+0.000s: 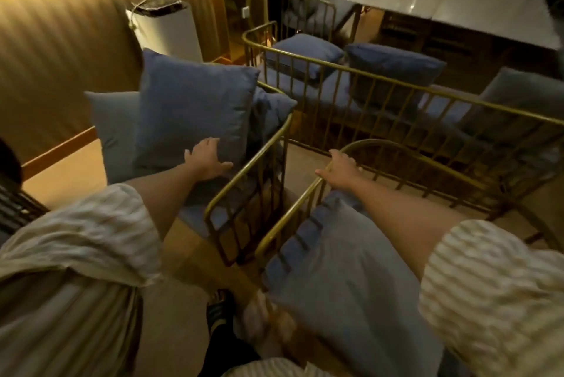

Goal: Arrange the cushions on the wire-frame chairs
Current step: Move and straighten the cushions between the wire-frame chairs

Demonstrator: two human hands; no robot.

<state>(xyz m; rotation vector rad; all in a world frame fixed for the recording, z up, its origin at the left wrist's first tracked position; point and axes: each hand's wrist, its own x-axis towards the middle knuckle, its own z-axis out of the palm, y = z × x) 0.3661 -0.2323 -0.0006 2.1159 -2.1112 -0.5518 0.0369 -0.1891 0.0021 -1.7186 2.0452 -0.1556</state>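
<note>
Left hand (207, 160) lies spread flat on the lower edge of an upright blue cushion (195, 111) at the back of the left chair (247, 190). Right hand (340, 170) grips the right chair's (293, 218) top rail.

No text, label, brand, number or sign can be read anywhere in this view. The picture is dim and blurred, so any small print stays illegible.

Dim, warm light spills from a strip above the ribbed wall panel (76, 40) (motion blur throughout, wide-angle bending at edges).
</note>
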